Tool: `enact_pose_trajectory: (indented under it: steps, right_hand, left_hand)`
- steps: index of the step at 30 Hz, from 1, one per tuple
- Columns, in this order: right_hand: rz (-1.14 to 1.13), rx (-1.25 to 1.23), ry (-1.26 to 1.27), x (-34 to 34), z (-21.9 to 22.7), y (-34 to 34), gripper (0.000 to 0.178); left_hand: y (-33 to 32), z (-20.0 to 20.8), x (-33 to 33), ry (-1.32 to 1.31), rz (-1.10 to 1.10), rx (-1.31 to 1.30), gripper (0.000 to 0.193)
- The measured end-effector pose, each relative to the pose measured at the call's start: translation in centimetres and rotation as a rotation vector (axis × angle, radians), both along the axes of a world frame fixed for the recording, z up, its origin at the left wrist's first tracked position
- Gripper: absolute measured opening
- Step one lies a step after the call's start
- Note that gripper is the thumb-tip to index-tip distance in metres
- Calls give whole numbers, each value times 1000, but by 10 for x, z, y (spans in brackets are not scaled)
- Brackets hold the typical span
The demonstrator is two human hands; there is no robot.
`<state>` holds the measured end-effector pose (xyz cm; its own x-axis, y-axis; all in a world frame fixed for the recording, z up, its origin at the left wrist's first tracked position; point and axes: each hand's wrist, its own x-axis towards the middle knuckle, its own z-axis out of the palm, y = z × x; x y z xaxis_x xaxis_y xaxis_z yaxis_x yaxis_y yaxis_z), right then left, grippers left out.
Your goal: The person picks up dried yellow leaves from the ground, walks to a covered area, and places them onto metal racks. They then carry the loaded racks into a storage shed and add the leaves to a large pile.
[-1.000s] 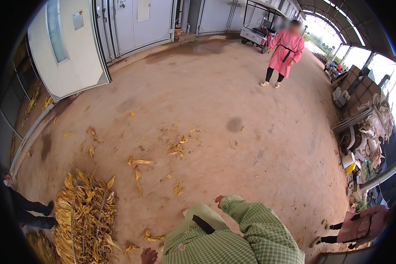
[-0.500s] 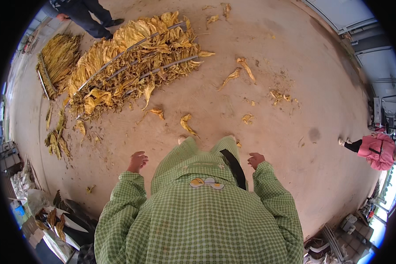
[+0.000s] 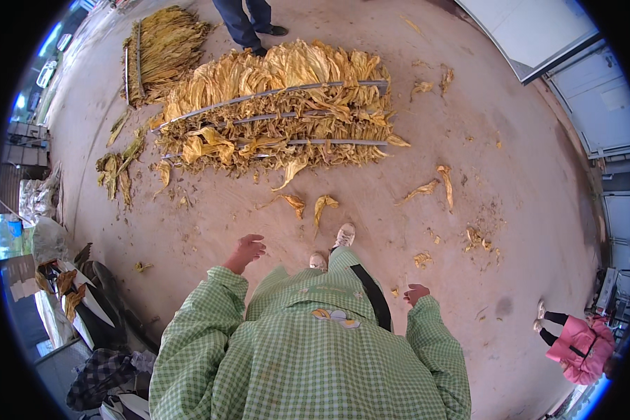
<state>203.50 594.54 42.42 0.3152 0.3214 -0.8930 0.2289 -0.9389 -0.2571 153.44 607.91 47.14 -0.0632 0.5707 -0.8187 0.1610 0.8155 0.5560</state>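
Observation:
My left hand (image 3: 247, 252) hangs in the air in front of me, holding nothing, its fingers loosely apart. Lower and to the right is my right hand (image 3: 416, 294), also with nothing in it, the fingers slightly bent and parted. Both sleeves are green checked cloth. Ahead on the floor lies a broad stack of dried yellow-brown tobacco leaves (image 3: 280, 70), crossed by several long grey metal bars (image 3: 322, 142). Loose dried leaves (image 3: 324, 206) lie between the stack and my shoes (image 3: 343, 236). Neither hand touches any leaf.
A second leaf bundle (image 3: 168, 49) with bars lies at the far left. Behind the stack stands a person in dark trousers (image 3: 241, 21). Another person in a pink coat (image 3: 584, 346) is at the right. Sacks and dark cloth (image 3: 101, 374) crowd the lower left. Leaf scraps (image 3: 477, 238) dot the floor.
My view has swung left, so the stack appears farther right and more level. One of my feet has stepped forward. Both hands remain free.

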Motion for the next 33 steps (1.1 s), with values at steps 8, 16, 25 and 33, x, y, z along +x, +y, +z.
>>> enact_pose_trajectory:
  steps: [8,16,25,33]
  right_hand:
    - [38,192,116,-49,-25,90,33]
    - [-275,46,-73,-116,-52,79,35]
    - [-373,-516,122,-345,0,85,35]
    - [-497,-367,75,-397,-26,105,34]
  left_hand:
    - [99,-18,-67,270,-178,157,25]
    - [308,-59,-160,571,-538,540,23]
    - [531,-173,-206,811,-781,464,18]
    - [590,-281,-222,1058,-989,549,26]
